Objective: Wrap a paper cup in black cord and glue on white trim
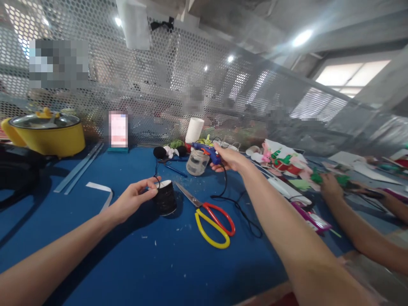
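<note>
My left hand [140, 196] is closed at the near rim of a small cylinder [166, 200] wrapped in black, its top edge white. A thin black cord [156, 169] runs up from the fingers towards a black ball [159, 152]. My right hand [231, 157] grips a blue glue gun [215, 157], its front end pointing left over a clear jar [196, 165]. Whether the gun touches the jar I cannot tell. Between my hands lie scissors [204, 208] with one red and one yellow handle, blades parted slightly, tips close to the cylinder.
A yellow pot [54, 138] and a phone [118, 129] stand at the back left. Clear strips [79, 168] and a white ribbon [102, 188] lie on the blue table. A black cable [244, 212] trails right of the scissors. At right, another person's hands [331, 187] work among craft pieces.
</note>
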`<state>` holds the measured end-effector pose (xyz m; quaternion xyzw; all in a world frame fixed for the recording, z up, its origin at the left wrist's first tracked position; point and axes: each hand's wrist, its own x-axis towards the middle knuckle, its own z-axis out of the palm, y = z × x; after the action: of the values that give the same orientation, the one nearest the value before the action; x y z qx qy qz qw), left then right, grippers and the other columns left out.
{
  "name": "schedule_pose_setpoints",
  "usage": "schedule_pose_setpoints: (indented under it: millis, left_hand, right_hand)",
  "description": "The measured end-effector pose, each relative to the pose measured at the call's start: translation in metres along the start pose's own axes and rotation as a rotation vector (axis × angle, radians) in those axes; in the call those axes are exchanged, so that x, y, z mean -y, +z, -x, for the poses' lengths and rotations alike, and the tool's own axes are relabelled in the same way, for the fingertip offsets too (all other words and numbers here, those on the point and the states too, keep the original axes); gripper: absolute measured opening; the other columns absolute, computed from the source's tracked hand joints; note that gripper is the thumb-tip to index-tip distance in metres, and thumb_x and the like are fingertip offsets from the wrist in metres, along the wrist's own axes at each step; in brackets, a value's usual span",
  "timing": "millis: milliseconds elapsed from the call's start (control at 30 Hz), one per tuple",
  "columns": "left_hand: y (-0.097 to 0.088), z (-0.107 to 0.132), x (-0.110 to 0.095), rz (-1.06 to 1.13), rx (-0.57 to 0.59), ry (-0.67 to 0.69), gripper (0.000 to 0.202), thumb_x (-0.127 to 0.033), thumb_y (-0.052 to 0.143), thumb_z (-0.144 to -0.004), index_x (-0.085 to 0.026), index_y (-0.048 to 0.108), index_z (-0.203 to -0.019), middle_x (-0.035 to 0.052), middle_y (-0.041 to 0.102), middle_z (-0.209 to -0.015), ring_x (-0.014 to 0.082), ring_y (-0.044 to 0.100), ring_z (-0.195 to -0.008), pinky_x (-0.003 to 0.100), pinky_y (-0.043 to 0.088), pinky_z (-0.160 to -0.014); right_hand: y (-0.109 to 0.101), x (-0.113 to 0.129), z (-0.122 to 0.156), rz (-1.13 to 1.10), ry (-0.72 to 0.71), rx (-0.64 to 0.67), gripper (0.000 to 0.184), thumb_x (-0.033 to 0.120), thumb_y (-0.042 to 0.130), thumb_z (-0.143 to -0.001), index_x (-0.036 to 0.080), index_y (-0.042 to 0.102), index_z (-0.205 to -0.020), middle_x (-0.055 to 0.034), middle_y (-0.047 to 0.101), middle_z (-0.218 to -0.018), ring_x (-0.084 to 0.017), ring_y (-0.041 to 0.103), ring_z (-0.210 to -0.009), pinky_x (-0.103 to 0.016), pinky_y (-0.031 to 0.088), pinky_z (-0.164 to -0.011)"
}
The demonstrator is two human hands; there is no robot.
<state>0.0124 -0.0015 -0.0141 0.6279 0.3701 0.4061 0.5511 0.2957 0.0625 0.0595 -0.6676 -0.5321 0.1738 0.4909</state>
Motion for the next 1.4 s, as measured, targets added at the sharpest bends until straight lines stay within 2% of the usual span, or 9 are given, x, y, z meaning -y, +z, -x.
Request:
schedule_pose_setpoints:
  millis: [167, 333, 467, 700, 833, 967, 1100, 1233, 1400]
  left_hand:
    - [-0.001, -0.001, 0.0, 0.003, 0.011, -0.005, 0.022, -0.037, 0.062, -0.071, -0.018, 0.052, -0.065, 0.0139, 0.048, -0.129, 0.0271, 0.032, -0.128, 0.045, 0.018, -0.104]
    - [0.0, 0.0, -0.003, -0.05, 0.035, 0.024, 0.022, -0.036, 0.062, -0.071, -0.018, 0.053, -0.063, 0.0101, 0.049, -0.129, 0.0263, 0.034, -0.126, 0.043, 0.017, -0.105]
    - [0.001, 0.0, -0.003, -0.065, 0.06, 0.034, 0.02, -0.034, 0.06, -0.072, -0.018, 0.052, -0.063, 0.0075, 0.056, -0.121, 0.0257, 0.045, -0.116, 0.042, 0.024, -0.101]
    - [-0.001, -0.002, 0.001, -0.069, 0.059, 0.026, 0.018, -0.034, 0.059, -0.073, -0.019, 0.053, -0.066, 0.0056, 0.05, -0.128, 0.0228, 0.038, -0.123, 0.038, 0.022, -0.103]
    - [0.0, 0.0, -0.001, -0.081, 0.059, 0.021, 0.021, -0.037, 0.059, -0.073, -0.018, 0.053, -0.066, 0.0068, 0.048, -0.13, 0.0231, 0.039, -0.122, 0.039, 0.021, -0.104]
    - [0.002, 0.0, -0.004, -0.116, 0.062, 0.031, 0.022, -0.038, 0.059, -0.072, -0.019, 0.051, -0.065, 0.0072, 0.055, -0.12, 0.0227, 0.045, -0.115, 0.039, 0.026, -0.101]
    - [0.002, 0.0, -0.005, -0.215, 0.07, 0.059, 0.023, -0.04, 0.056, -0.072, -0.019, 0.05, -0.066, 0.0061, 0.063, -0.096, 0.0221, 0.054, -0.099, 0.04, 0.033, -0.094]
    - [0.0, -0.001, -0.003, -0.187, 0.071, 0.082, 0.02, -0.037, 0.056, -0.074, -0.019, 0.052, -0.067, 0.0071, 0.057, -0.117, 0.0237, 0.045, -0.115, 0.039, 0.028, -0.099]
    - [0.0, -0.001, -0.002, -0.131, 0.052, 0.008, 0.019, -0.036, 0.057, -0.074, -0.019, 0.053, -0.068, 0.0086, 0.044, -0.134, 0.0259, 0.039, -0.122, 0.041, 0.023, -0.103]
  right_hand:
    - [0.004, 0.032, 0.046, 0.144, -0.248, 0.013, 0.025, 0.036, 0.051, -0.08, 0.019, 0.052, -0.062, -0.01, 0.061, -0.087, -0.019, 0.052, -0.089, -0.029, 0.04, -0.072]
    - [0.065, 0.046, 0.089, 0.201, -0.334, 0.594, 0.048, 0.046, 0.041, -0.083, 0.018, 0.052, -0.046, -0.0038, 0.056, -0.053, -0.017, 0.055, -0.062, -0.029, 0.038, -0.062]
    - [0.094, 0.043, 0.092, 0.086, -0.215, 0.807, 0.041, 0.04, 0.044, -0.081, 0.017, 0.052, -0.049, -0.0036, 0.057, -0.055, -0.018, 0.056, -0.064, -0.029, 0.038, -0.062]
    - [0.079, 0.031, 0.09, -0.354, -0.105, 0.694, 0.018, 0.024, 0.056, -0.074, 0.015, 0.061, -0.06, -0.0079, 0.062, -0.104, -0.017, 0.054, -0.101, -0.03, 0.038, -0.085]
    - [0.075, 0.03, 0.092, -0.258, -0.14, 0.649, 0.028, 0.037, 0.054, -0.077, 0.016, 0.063, -0.062, -0.0073, 0.066, -0.089, -0.018, 0.059, -0.085, -0.033, 0.04, -0.079]
    - [0.086, 0.039, 0.092, -0.084, -0.137, 0.795, 0.05, 0.051, 0.039, -0.082, 0.016, 0.06, -0.054, -0.0063, 0.065, -0.065, -0.02, 0.06, -0.069, -0.035, 0.042, -0.07]
    - [0.094, 0.042, 0.093, -0.127, -0.134, 0.825, 0.025, 0.029, 0.057, -0.075, 0.017, 0.062, -0.053, -0.0083, 0.066, -0.093, -0.024, 0.055, -0.101, -0.035, 0.038, -0.083]
    - [0.089, 0.028, 0.094, -0.343, -0.101, 0.724, 0.015, 0.024, 0.058, -0.073, 0.017, 0.066, -0.064, -0.0113, 0.056, -0.117, -0.022, 0.047, -0.114, -0.037, 0.032, -0.094]
    - [0.074, 0.01, 0.102, -0.45, -0.2, 0.572, 0.014, 0.03, 0.06, -0.071, 0.018, 0.062, -0.065, -0.0096, 0.057, -0.112, -0.02, 0.051, -0.108, -0.036, 0.034, -0.093]
